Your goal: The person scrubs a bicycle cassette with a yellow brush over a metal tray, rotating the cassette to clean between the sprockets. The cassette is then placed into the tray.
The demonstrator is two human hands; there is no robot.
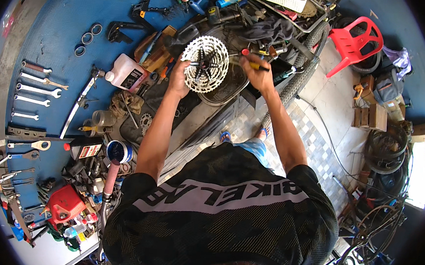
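My left hand (178, 79) grips a bicycle cassette (219, 75) by its left edge, fingers closed round the rim. The cassette's silver toothed rings surround a black spidered centre, and its broad face is turned up. To its right, my right hand (259, 77) is closed on a slim tool with a yellow-and-black handle (259, 66). The tool's working end points toward the cassette but is blurred, so its kind cannot be made out. Under the cassette sits a shallow dark basin (213, 103) on the cluttered bench.
A pink-white jug (127, 72), a glass jar (104, 118) and a blue-white tub (128, 152) stand left of my arm. Wrenches (38, 91) hang on the blue wall. A bicycle tyre (290, 91) lies beyond my right hand. On the floor stands a red chair (355, 43).
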